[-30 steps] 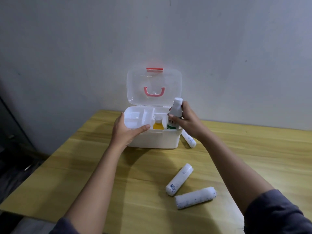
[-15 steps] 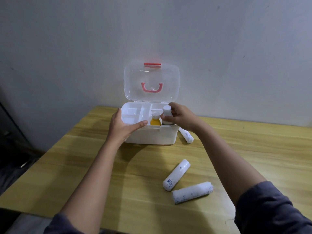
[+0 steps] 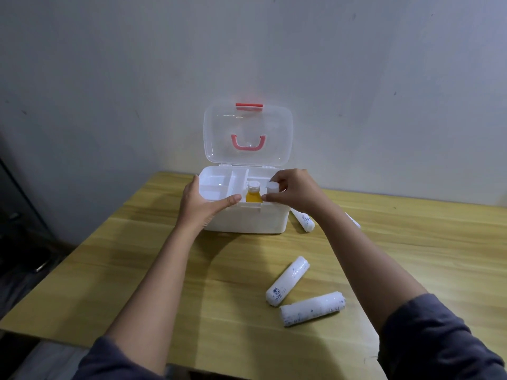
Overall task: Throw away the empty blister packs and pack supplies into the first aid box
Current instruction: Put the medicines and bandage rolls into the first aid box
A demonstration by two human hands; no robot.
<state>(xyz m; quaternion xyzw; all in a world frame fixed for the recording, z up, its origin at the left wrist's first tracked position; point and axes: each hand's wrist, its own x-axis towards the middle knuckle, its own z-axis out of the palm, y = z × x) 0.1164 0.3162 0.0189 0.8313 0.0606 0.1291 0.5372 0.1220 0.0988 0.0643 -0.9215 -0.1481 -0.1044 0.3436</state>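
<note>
Left hand (image 3: 203,207): spread open and pressed against the near left corner of the first aid box (image 3: 247,218), thumb lying along the front rim; it braces the box and grips nothing. The box stands at the far middle of the tabletop (image 3: 137,270), its clear lid (image 3: 248,134) raised upright behind it. The left compartments appear empty.

Centre: an orange bottle (image 3: 253,193) stands upright in the right compartment, just beside the white bottle (image 3: 272,187), of which only the cap shows. Right hand (image 3: 295,192): fingers curled loosely about the white bottle's cap and thumb at the front rim; whether it is gripping or releasing cannot be told.

Right: one bandage roll (image 3: 304,222) lies just beside the box's right wall, partly under the right forearm; two more bandage rolls (image 3: 288,281) lie near the front, one angled, one almost crosswise. No blister packs are in view.

Risks, as judged:
- A careless withdrawal of the right hand may tip the white bottle against the orange one, since the two stand close together.
- The right forearm passes over the roll by the box; a sweep outward could send it rolling toward the right edge.
- The rolls are cylindrical and may roll if nudged.
- The upright lid could drop forward if the box is jolted once the left hand leaves.
</note>
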